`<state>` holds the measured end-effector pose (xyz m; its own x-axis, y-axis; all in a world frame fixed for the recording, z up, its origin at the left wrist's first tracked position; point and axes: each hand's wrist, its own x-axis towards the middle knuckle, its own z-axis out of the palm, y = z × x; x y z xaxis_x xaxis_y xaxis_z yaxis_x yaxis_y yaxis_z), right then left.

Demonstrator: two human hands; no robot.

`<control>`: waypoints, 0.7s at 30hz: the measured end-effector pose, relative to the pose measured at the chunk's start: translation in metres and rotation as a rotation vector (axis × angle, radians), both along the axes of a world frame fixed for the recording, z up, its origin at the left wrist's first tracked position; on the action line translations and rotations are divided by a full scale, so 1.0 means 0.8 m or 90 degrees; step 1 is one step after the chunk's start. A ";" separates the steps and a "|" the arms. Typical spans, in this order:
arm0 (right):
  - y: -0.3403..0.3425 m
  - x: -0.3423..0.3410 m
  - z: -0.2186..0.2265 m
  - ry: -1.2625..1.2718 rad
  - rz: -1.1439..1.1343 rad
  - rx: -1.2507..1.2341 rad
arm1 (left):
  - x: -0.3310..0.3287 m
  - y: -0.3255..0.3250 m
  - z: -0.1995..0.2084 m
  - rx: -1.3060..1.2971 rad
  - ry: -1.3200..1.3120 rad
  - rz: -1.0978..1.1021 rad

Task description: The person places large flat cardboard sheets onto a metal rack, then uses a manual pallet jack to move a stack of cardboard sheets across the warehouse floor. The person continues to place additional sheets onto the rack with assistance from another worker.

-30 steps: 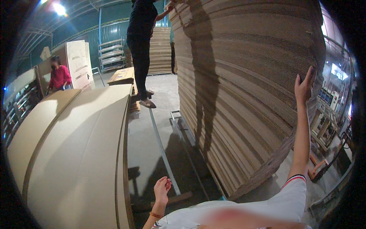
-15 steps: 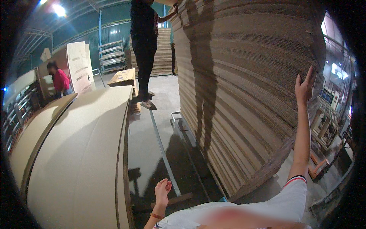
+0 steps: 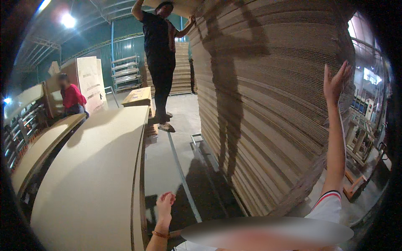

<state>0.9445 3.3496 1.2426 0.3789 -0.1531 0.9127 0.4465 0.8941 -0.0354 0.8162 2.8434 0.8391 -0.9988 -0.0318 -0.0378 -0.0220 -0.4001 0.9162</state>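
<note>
A tall stack of brown corrugated cardboard sheets (image 3: 276, 104) fills the right half of the view. My right hand (image 3: 336, 83) is raised at the stack's right edge, fingers apart, with nothing held; whether it touches the sheets I cannot tell. Low down, between the stack and the pale boards (image 3: 90, 180), my left hand (image 3: 165, 204) has its fingers curled in, and I see nothing in them. A co-worker in dark clothes (image 3: 159, 54) stands at the stack's far end, one hand at its top edge and the other arm raised by a cardboard sheet (image 3: 178, 6).
Another person in a red top (image 3: 73, 96) is behind the pale boards at the left. A flat cardboard pile (image 3: 137, 97) lies beside the co-worker's legs. A metal strip (image 3: 182, 178) runs along the floor. Metal frames (image 3: 359, 138) stand at the right.
My view has tilted upward, showing more of the co-worker and the raised arm. My left hand has shifted slightly left; my right hand remains raised, its fingers spread wider.
</note>
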 end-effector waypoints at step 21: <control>-0.165 -0.040 0.316 0.199 0.497 0.059 | -0.083 -0.050 0.586 -0.790 0.919 0.697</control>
